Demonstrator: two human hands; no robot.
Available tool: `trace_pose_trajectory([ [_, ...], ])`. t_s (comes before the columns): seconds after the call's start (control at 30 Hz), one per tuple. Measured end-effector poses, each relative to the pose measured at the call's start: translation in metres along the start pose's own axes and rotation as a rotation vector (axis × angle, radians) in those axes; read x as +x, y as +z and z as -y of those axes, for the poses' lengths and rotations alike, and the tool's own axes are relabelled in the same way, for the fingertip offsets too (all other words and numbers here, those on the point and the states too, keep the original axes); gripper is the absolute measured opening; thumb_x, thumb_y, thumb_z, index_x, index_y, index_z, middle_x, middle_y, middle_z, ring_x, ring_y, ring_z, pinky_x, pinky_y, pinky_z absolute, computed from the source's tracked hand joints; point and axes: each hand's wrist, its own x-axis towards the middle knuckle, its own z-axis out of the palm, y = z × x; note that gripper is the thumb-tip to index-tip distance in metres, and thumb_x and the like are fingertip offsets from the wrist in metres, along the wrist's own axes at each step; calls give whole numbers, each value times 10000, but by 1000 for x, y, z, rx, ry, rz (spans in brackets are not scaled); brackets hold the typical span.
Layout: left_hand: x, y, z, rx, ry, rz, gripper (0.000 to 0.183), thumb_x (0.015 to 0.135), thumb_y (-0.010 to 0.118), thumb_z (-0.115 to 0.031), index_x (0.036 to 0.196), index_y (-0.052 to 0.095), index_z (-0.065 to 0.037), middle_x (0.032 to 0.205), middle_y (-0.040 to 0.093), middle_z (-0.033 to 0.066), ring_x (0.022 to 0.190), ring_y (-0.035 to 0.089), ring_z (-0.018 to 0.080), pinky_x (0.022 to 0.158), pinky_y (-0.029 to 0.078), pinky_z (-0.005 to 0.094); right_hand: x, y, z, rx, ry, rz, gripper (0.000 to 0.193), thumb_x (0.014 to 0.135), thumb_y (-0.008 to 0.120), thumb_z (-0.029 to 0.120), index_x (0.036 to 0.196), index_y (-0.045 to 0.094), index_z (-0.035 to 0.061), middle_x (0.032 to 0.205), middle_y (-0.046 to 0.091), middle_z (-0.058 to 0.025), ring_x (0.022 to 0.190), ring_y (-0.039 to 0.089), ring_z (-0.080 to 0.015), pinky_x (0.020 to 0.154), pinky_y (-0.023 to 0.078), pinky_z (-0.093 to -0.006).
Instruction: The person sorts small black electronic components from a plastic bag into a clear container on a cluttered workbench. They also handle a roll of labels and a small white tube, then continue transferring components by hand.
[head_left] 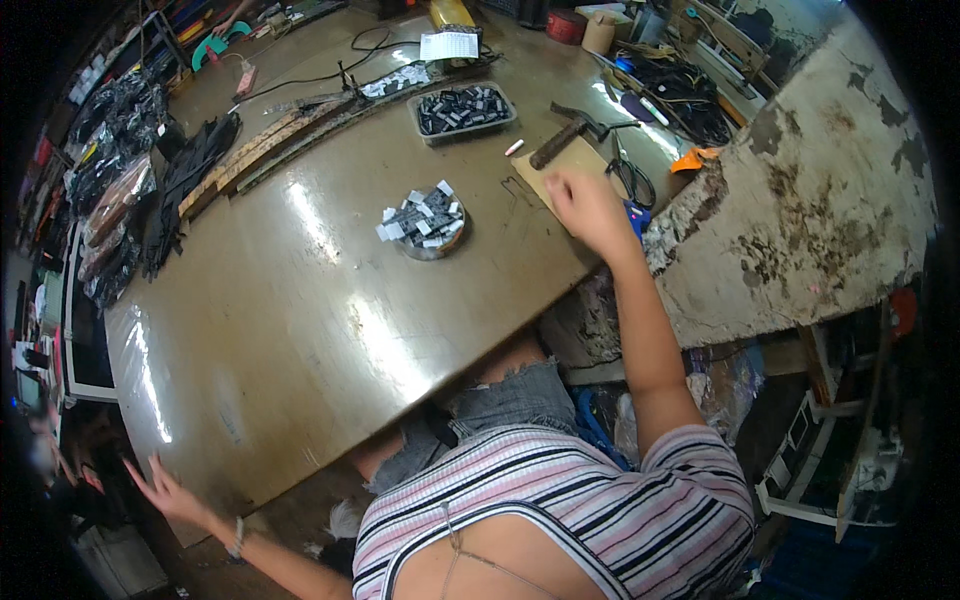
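Note:
My left hand hangs at the near left corner of the table, fingers spread and holding nothing. At the right side, my right hand is curled closed above a tan board; whatever its fingers may hold is hidden. Just beyond that hand, a hammer lies across the board. A small white stub and a thin bent wire lie to its left. Nearer the table's middle stands a round bowl heaped with small grey, black and white pieces. Behind it is a clear rectangular tub of small dark pieces.
A long wooden strip runs across the table at the back left. Black straps and plastic-wrapped bundles crowd the left edge. A stained, peeling slab adjoins on the right, with orange scissors-like handles beside it.

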Motion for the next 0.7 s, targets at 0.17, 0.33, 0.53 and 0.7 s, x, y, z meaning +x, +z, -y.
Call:
trace_pose_trajectory([
  [0.17,7,181,-126,-369,217,591,721,875,596,-85,1466,185,-113,1424,387,111,1258,427,240,1018,373,383,181,75,-26,163,-294,-161,232,827,524,101,989,656,2,980,635,-228,950,607,-358,868,469,-414],
  [0.33,5,302,-186,-406,89,1299,284,888,601,-158,1138,623,-23,1162,618,101,1067,571,208,937,429,319,282,134,-23,13,-267,262,287,789,499,43,1028,656,17,1074,613,-229,1013,585,-366,886,463,-416],
  [0.53,1,360,-242,-534,-229,1457,299,924,562,-167,1182,595,-18,1114,639,85,1030,580,155,926,437,297,271,146,-30,0,-195,603,387,741,466,-1,1087,636,27,1068,611,-226,1031,568,-375,922,440,-426],
  [0.7,-6,346,-270,-553,-525,1468,309,938,553,-171,1203,579,-14,1107,636,62,1002,569,119,905,441,271,322,191,-8,193,-190,374,420,781,477,22,1190,528,-56,1229,481,-312,1148,478,-419,993,392,-415],
])
